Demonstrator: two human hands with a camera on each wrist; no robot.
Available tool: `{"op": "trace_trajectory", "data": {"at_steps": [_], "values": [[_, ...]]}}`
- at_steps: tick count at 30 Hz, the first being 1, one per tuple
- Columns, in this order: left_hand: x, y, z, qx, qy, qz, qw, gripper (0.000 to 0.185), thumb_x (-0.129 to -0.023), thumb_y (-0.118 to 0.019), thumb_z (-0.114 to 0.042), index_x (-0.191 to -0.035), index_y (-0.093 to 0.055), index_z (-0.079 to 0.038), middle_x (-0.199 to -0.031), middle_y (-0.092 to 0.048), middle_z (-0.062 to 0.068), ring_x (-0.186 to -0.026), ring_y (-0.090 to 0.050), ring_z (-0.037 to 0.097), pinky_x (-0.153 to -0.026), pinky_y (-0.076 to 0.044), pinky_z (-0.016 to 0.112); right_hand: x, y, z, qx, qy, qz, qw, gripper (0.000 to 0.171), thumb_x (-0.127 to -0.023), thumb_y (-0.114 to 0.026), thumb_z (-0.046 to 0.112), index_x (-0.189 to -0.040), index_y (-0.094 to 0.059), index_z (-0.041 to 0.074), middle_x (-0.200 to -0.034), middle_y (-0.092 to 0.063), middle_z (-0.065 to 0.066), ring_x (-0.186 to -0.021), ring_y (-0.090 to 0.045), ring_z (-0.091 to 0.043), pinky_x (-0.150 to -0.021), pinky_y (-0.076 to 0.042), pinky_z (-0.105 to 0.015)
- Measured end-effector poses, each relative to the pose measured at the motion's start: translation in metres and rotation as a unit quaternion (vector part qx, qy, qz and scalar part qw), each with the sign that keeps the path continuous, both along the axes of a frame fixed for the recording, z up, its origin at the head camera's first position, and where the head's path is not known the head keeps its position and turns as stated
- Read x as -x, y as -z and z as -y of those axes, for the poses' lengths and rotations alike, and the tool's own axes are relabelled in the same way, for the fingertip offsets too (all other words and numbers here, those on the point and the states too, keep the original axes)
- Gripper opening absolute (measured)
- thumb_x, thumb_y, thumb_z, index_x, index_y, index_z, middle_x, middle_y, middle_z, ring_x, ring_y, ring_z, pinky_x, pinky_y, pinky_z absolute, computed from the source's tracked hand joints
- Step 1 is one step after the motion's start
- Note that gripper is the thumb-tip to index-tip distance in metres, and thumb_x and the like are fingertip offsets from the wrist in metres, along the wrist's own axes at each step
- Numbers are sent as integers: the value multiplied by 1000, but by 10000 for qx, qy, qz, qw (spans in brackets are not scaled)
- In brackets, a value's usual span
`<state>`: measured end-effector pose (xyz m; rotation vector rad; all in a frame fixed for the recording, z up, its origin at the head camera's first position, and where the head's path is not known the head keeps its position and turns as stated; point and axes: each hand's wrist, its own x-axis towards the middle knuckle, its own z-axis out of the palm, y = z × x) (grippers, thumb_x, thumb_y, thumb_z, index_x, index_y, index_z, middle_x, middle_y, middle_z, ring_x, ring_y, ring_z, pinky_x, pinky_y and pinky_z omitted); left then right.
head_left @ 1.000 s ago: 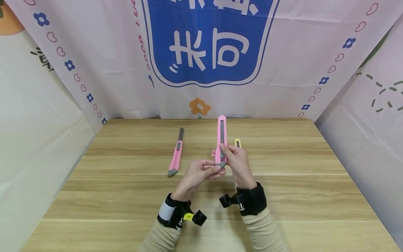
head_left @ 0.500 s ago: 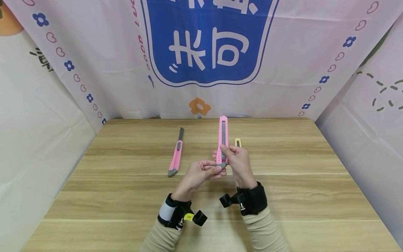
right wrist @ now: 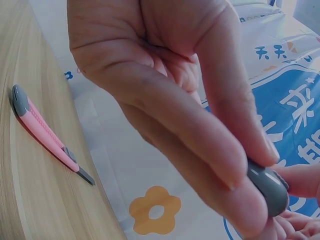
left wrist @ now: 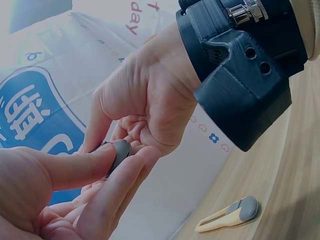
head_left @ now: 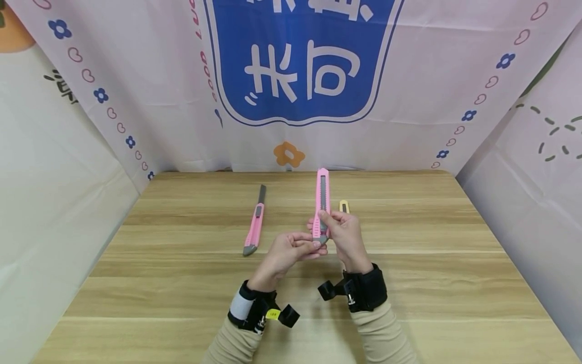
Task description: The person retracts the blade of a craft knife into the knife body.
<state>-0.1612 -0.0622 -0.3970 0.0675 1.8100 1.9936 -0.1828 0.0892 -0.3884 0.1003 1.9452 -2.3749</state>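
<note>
Held upright in front of me is a pink utility knife [head_left: 322, 194] with a grey slider and a grey end cap [left wrist: 119, 152]; no blade stands out at its top. My left hand [head_left: 287, 250] pinches the end cap between thumb and fingers. My right hand [head_left: 346, 235] grips the lower body, its thumb lying on the slider. Left of the hands, a second pink utility knife [head_left: 255, 225] lies on the table with its dark blade out. A yellow utility knife [left wrist: 230, 216] with a grey end lies beneath the right hand, mostly hidden in the head view.
The wood-grain table [head_left: 159, 283] reaches back to a printed cloth backdrop [head_left: 173, 116]. Pale cloth walls [head_left: 59, 177] rise at both sides. Each wrist carries a black strap with a camera mount [head_left: 364, 290].
The held pink knife has shifted slightly right since the first frame. Both hands keep the same hold, and the knives on the table have not moved.
</note>
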Motion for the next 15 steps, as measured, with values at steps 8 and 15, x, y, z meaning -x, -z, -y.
{"op": "trace_trajectory", "data": {"at_steps": [8, 15], "values": [[0, 0, 1, -185, -24, 58, 9998, 28, -93, -59, -1, -117, -61, 11, -98, -76, 13, -82, -73, 8, -92, -58, 34, -1, -2, 0, 58, -152, 4, 9999, 31, -96, -58, 11, -118, -61, -11, -77, -77, 2, -80, -75, -13, -76, -61, -22], [0, 1, 1, -225, -16, 43, 9997, 28, -92, -59, -1, -117, -60, 12, -98, -76, 14, -82, -74, 8, -88, -59, 30, -1, -2, -1, 84, -220, -7, 9997, 32, -96, -57, 10, -118, -60, -12, -76, -77, 3, -82, -76, -16, -77, -61, -22]]}}
